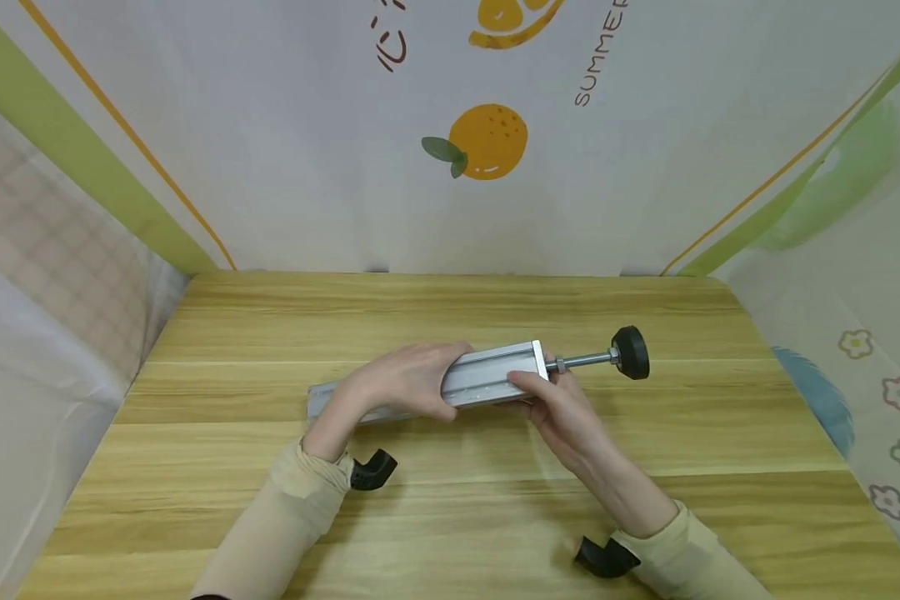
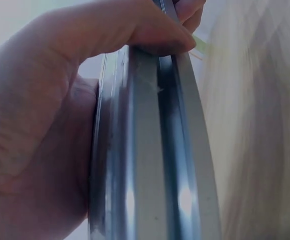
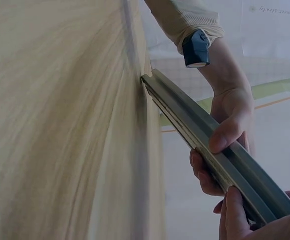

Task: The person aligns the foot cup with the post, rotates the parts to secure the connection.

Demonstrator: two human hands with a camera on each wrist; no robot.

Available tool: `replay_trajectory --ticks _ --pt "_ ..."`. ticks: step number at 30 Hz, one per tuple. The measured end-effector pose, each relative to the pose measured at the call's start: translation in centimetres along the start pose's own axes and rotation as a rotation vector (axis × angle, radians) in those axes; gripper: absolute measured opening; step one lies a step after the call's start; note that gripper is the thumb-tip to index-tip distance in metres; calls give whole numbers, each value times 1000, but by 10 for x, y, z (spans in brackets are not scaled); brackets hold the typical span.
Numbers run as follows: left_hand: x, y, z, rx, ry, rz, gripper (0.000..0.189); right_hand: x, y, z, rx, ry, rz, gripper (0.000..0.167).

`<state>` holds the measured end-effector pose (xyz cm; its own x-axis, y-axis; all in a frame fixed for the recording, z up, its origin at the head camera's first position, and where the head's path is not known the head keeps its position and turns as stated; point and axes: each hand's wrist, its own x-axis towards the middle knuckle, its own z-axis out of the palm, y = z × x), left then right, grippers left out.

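Note:
A silver aluminium profile [image 1: 487, 377] with long grooves slants over the wooden table. From its right end a threaded rod [image 1: 588, 360] with nuts sticks out, ending in a black levelling foot [image 1: 632, 353]. My left hand [image 1: 407, 379] grips the profile around its middle, thumb on the near side; the left wrist view shows the palm [image 2: 45, 115] alongside the grooved metal [image 2: 147, 150]. At the right end, my right hand [image 1: 566, 421] holds the profile just beside the rod, thumb on top and fingers beneath. In the right wrist view, the profile's far end [image 3: 152, 82] comes close to the tabletop.
The wood-grain table [image 1: 450, 525] spreads under both hands. A white cloth [image 1: 300, 150] with printed fruit hangs behind it, and more cloth hangs at both sides. Black wrist mounts [image 1: 373, 471] stick out from the sleeves.

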<state>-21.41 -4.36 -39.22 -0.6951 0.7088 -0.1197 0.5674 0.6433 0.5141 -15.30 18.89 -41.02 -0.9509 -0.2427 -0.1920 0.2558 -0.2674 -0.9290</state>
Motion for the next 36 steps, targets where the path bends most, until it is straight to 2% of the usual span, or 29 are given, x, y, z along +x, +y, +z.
replay_trajectory --ticks 7,17,27,36 --pt "0 -1 6 9 32 3 73 0 3 2 13 48 21 35" --pt "3 4 15 103 133 6 71 0 4 4 40 82 36 37" --pt "0 10 26 202 260 14 72 0 6 4 32 95 41 40" --pt "1 11 35 314 325 30 75 1 7 4 39 115 61 42"
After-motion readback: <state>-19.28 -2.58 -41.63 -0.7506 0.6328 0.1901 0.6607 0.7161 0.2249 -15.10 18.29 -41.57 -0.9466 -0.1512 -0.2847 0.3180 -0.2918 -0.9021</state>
